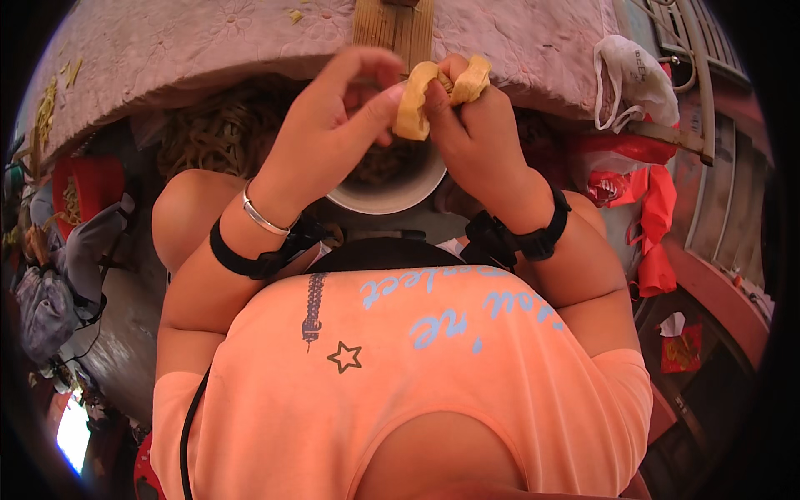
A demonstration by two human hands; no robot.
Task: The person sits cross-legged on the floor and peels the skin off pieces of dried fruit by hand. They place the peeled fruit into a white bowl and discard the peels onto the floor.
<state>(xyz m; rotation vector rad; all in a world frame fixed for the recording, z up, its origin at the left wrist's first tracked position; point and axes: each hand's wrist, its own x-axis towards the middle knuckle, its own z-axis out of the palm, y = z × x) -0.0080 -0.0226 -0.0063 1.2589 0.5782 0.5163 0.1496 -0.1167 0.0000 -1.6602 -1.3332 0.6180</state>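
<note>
A flat yellow strip (414, 103) of unclear material is bent into loops in front of me, above a pale bowl. My right hand (478, 125) grips it between thumb and fingers, one loop standing out over the knuckles. The thumb tip of my left hand (350, 112) meets the left loop. That hand's upper fingers are raised and blurred, and whether any of them pinch the strip is hidden. Beneath both hands, the bowl (387, 203) holds small brownish pieces in shadow.
Ahead is a table with a pink quilted cover (281, 37) and a wooden board (394, 31). Pale strips (215, 134) heap beneath it. A red bucket (87, 187) with strips stands left. Right are a white bag (634, 81), a metal frame (703, 81) and red bags (656, 231).
</note>
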